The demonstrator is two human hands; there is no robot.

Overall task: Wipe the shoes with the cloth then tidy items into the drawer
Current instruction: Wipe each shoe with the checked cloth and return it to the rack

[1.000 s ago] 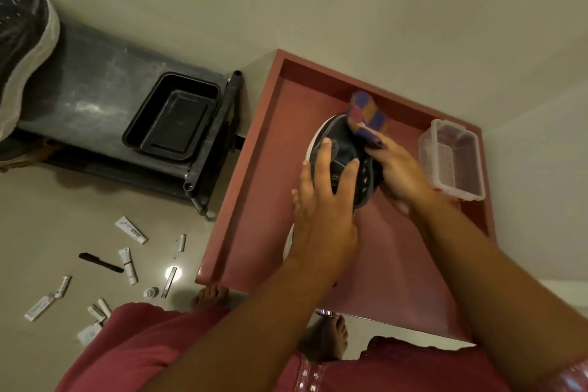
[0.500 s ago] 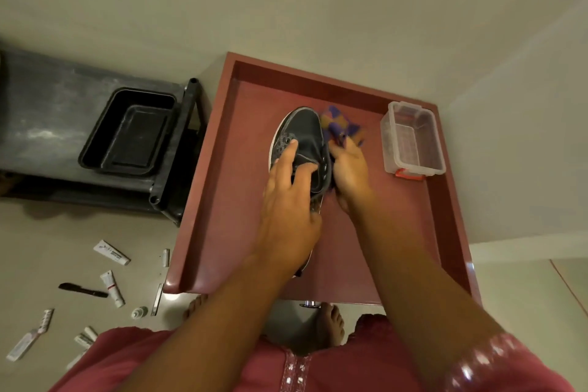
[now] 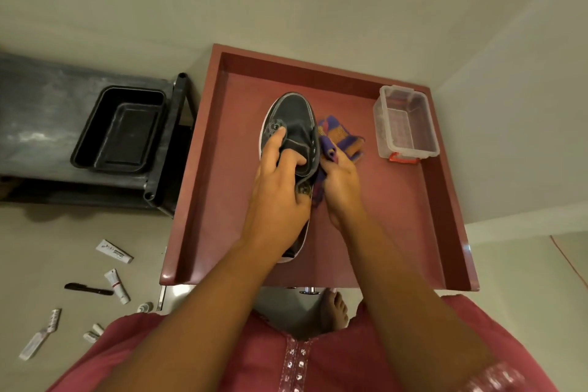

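Shoe (image 3: 294,124), mid-drawer (image 3: 203,200): left hand (image 3: 280,188) gripped it; right hand (image 3: 340,181) clutched cloth (image 3: 342,137). Clear tub (image 3: 405,124), far-right corner, empty.

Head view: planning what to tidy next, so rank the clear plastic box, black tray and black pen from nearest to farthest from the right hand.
From the right hand:
1. Clear plastic box, just right of it in the red drawer.
2. Black tray, left on the dark shelf.
3. Black pen, on the floor, far lower left.
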